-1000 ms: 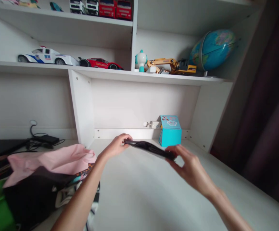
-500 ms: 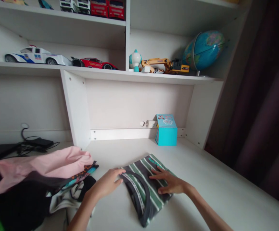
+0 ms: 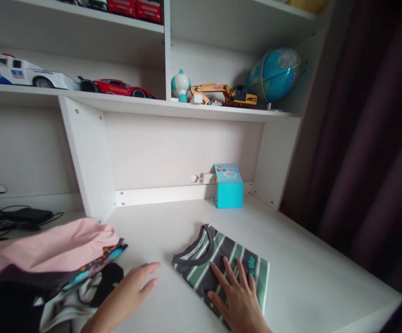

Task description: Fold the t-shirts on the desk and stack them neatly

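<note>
The folded shirt (image 3: 222, 250) lay on the desk (image 3: 298, 259), long axis ten to four o'clock, collar (image 3: 210, 249) at ten. The right hand (image 3: 238, 296), nearer, rested splayed on it, grasping nothing; the left hand (image 3: 135, 283) (empty, loosely parted) was clear, the shirt at its three o'clock.

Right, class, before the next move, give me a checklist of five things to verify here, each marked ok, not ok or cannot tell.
1. Striped shirt lying folded on the desk: ok.
2. Right hand spread on the shirt: ok.
3. Left hand touching the shirt: not ok, apart from it.
4. Shirt apart from the blue calendar: ok.
5. Shirt's underside smooth: cannot tell, hidden.
</note>
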A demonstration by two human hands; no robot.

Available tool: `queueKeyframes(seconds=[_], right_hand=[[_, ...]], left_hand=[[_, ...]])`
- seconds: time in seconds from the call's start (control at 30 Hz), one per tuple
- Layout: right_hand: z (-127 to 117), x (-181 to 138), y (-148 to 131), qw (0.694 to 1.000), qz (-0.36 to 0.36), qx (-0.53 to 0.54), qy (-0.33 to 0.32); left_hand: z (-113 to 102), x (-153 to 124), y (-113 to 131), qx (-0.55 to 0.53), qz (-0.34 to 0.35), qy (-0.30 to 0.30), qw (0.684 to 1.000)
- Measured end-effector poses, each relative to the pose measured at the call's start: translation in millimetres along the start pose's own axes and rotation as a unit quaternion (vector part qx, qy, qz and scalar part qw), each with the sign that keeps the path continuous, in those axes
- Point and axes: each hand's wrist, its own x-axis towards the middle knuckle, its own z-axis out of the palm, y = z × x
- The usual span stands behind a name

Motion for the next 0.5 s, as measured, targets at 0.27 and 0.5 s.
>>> queueKeyframes(seconds=[0.27,0.5], right_hand=[[0.9,6.5,103.1,0.983,0.171,-0.044,0.058],[-23.9,29.7,223.6,0.943,0.321,-0.069,0.059]], left_hand=[[6.7,5.2,-16.5,0.002,-0.017,-0.001,1.000],[6.2,7.4,-15.0,-0.004,-0.010,0.005,1.000]])
